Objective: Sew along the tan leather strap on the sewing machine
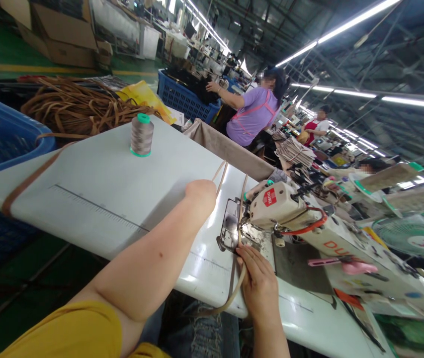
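My left hand [201, 191] reaches out over the white sewing table [107, 189], closed round a thin tan strap [219, 175] that rises from its far side. My right hand [258, 278] sits in front of the sewing machine [301, 219], fingers pinched on the same tan strap [238, 288] just before the needle plate [231, 229]. The strap loops down below the table edge by that hand.
A grey thread spool [141, 134] stands on the table. A heap of brown straps [73, 107] and blue crates [185, 99] lie to the left and behind. A person in a purple top [252, 114] works beyond; others sit further off. A fan [420, 238] stands right.
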The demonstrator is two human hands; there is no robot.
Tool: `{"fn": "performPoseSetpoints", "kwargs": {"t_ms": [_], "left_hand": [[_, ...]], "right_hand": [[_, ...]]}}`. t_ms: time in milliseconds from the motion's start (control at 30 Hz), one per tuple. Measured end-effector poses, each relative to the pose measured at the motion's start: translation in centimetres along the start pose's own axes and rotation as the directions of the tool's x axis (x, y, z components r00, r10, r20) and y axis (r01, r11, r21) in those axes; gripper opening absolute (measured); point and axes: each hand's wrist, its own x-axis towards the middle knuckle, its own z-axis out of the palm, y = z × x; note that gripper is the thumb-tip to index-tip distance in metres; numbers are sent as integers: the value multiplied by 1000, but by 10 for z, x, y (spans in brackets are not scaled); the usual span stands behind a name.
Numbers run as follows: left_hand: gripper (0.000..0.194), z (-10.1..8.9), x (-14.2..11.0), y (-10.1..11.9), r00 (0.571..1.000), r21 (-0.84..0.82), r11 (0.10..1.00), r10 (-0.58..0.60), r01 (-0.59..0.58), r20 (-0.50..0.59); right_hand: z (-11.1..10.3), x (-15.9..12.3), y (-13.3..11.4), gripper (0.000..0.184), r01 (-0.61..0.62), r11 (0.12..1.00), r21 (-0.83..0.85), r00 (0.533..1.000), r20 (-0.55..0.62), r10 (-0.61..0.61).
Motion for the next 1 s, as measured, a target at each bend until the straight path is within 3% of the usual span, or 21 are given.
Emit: {"fn": "performPoseSetpoints", "kwargs": {"t_ms": [100,167,233,300,367,500,600,833,1000], "left_hand": [[23,-10,0,-1,999,37,999,-30,31,-20],[29,-14,1,1,991,27,1000,-11,15,-131],[44,-14,2,3,949,3,998,58,-60,-311],[54,-9,3,6,877,0,987,144,-162,-459],[49,0,6,8,842,26,969,226,-245,-490],[24,22,11,11,901,34,935,349,-353,-257],[23,36,13,13,908,16,916,400,-401,-127],[44,53,18,11,787,129,779,617,-613,16],[49,63,17,11,745,149,730,655,-667,128]], "right_hand": [[0,0,-1,23,0,1000,1,1000,-1,0],[0,0,-1,23,-4,1000,-3,1000,1,4],[0,0,-1,23,-7,1000,-10,1000,2,7],[0,0,-2,23,-4,1000,-15,1000,-3,4],[-1,0,-2,23,0,1000,-12,1000,-5,0],[-1,0,-1,23,-2,1000,0,1000,-3,2],[0,0,0,22,4,1000,0,1000,-5,-4],[0,0,0,22,3,1000,-4,1000,0,-3],[0,0,0,23,-1,1000,0,1000,7,1]]}}
